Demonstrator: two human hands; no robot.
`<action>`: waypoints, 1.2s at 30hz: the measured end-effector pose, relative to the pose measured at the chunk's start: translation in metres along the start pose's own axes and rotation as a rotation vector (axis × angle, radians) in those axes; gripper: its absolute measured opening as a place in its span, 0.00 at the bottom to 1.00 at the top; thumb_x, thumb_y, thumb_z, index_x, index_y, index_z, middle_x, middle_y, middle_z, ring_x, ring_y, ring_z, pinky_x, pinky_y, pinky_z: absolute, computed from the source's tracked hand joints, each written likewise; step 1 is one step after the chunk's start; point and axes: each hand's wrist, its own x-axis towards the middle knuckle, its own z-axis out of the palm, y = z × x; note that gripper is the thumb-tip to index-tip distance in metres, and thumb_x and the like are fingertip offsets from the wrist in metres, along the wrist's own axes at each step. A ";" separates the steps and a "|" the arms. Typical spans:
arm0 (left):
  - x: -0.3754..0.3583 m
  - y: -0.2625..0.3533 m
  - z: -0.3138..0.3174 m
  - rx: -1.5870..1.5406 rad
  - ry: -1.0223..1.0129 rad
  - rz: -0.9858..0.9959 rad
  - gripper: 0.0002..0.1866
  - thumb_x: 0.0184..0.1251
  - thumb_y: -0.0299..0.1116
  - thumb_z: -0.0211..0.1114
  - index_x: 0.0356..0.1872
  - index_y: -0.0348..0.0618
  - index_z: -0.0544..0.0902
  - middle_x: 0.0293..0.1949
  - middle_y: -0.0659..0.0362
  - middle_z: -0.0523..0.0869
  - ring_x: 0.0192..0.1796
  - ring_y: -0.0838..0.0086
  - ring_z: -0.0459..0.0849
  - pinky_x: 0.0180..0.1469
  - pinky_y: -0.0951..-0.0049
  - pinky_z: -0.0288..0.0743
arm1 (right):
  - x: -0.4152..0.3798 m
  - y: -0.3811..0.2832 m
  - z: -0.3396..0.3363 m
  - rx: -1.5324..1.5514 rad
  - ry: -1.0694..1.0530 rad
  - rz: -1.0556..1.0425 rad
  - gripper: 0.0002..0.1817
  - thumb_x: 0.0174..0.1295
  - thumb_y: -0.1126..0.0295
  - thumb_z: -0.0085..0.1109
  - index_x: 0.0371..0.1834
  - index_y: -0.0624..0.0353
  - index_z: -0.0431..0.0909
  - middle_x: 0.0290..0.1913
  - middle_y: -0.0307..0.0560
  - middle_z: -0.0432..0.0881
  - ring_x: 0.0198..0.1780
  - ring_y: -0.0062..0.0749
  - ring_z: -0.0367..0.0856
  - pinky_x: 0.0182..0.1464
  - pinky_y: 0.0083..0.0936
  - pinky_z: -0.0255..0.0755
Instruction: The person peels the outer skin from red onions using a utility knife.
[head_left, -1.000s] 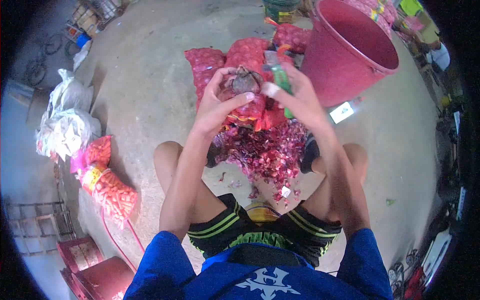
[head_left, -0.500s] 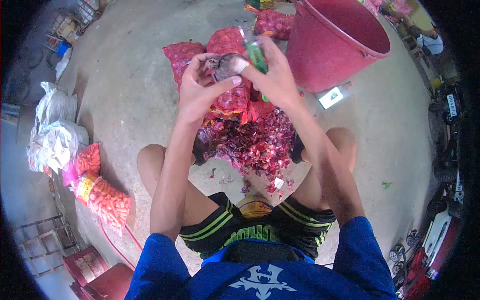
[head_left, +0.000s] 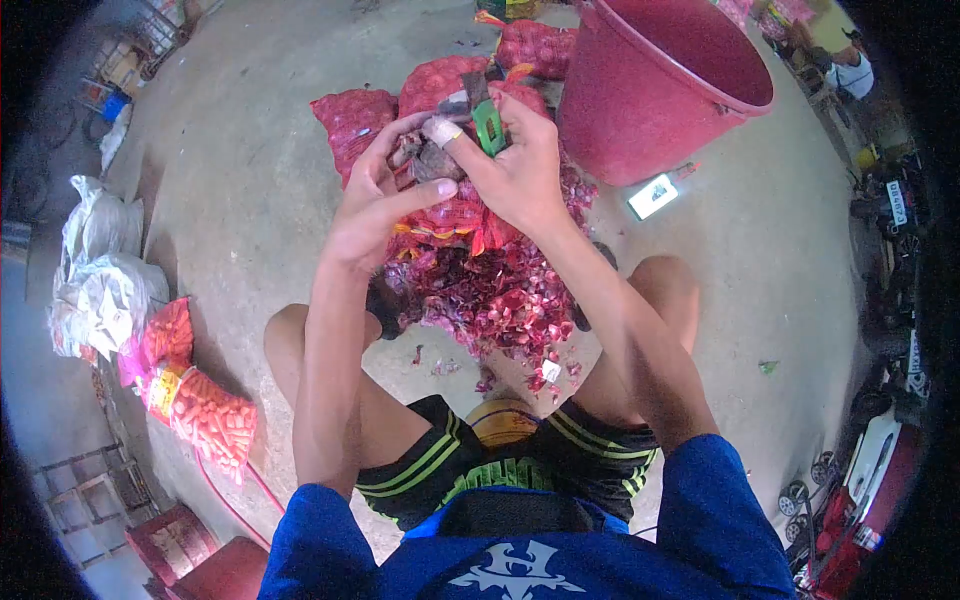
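My left hand [head_left: 370, 205] is wrapped round a dark, dirty-skinned onion [head_left: 437, 163]. In my right hand [head_left: 525, 165] is a green box cutter [head_left: 488, 128], its blade end pointing away from me. The right thumb, with a pale wrap near its tip, presses against the top of the onion. Below my hands, red net bags of onions [head_left: 440, 85] stand close together on the floor. A heap of loose purple onion skins [head_left: 515, 290] lies between my feet.
A large red tub [head_left: 605, 125] stands at the upper right, with a lit phone [head_left: 655, 196] on the floor beside it. To the left are white sacks [head_left: 110, 300] and a bag of carrots [head_left: 215, 415]. Vehicles line the right edge; another person [head_left: 853, 75] is farther off.
My right hand has turned and come closer to the onion, its thumb now farther over the top. The blurred cutter is now sharper. The whole view has shifted slightly.
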 end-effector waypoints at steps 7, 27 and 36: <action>-0.011 0.002 0.000 -0.115 -0.178 -0.062 0.46 0.57 0.20 0.80 0.78 0.38 0.69 0.68 0.56 0.81 0.67 0.71 0.83 0.73 0.67 0.76 | 0.007 -0.008 -0.012 0.099 0.096 0.101 0.10 0.68 0.72 0.76 0.45 0.66 0.87 0.36 0.39 0.90 0.36 0.15 0.82 0.42 0.22 0.77; 0.004 -0.012 0.019 -0.426 0.278 -0.185 0.15 0.78 0.48 0.73 0.50 0.49 0.84 0.41 0.63 0.86 0.37 0.77 0.82 0.35 0.81 0.75 | 0.006 -0.010 -0.032 -0.054 0.062 0.204 0.10 0.65 0.69 0.77 0.41 0.63 0.86 0.28 0.35 0.81 0.31 0.16 0.72 0.35 0.25 0.70; 0.027 -0.022 -0.028 -0.256 0.324 0.197 0.24 0.79 0.37 0.71 0.71 0.50 0.78 0.63 0.60 0.85 0.58 0.72 0.87 0.56 0.69 0.84 | 0.010 0.005 -0.058 -0.177 -0.447 0.460 0.18 0.76 0.61 0.68 0.58 0.63 0.81 0.33 0.34 0.83 0.28 0.13 0.74 0.31 0.19 0.69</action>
